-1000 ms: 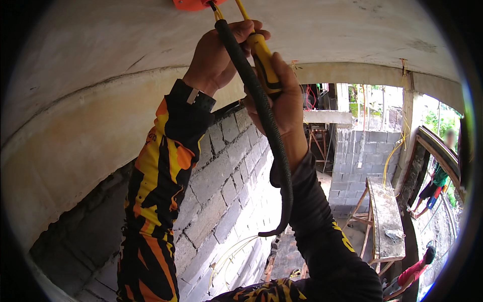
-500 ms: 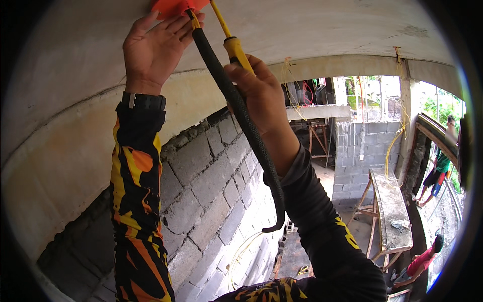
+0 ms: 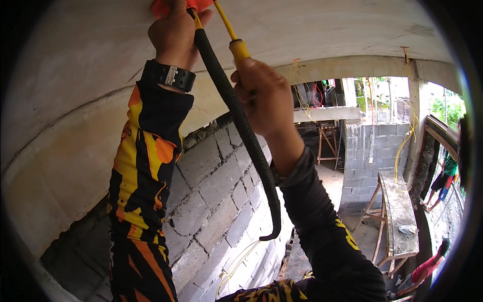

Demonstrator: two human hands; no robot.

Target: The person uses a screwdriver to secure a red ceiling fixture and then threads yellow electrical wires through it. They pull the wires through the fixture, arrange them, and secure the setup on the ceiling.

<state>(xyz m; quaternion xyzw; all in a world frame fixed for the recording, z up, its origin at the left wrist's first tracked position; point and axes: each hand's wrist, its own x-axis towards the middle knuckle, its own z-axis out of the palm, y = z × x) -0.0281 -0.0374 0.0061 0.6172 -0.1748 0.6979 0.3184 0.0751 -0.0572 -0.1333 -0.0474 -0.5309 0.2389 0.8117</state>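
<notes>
Newly turned, my left hand (image 3: pixel 173 36) overlaps the orange box (image 3: pixel 160 8), grip unclear; my right hand (image 3: pixel 266 95) clenches a smooth yellow screwdriver (image 3: pixel 239 49).

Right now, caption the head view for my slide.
Overhead, right hand gripping yellow screwdriver, left hand at orange ceiling fitting, black tubing hanging below.

Top left of centre, the left hand (image 3: pixel 173 35) is at a box (image 3: pixel 160 9). Right of it, a hose (image 3: pixel 236 108) hangs before a wall (image 3: pixel 214 189); a screwdriver (image 3: pixel 239 49) lies in the right hand (image 3: pixel 266 95). A bench (image 3: pixel 400 216) stands lower right.
</notes>
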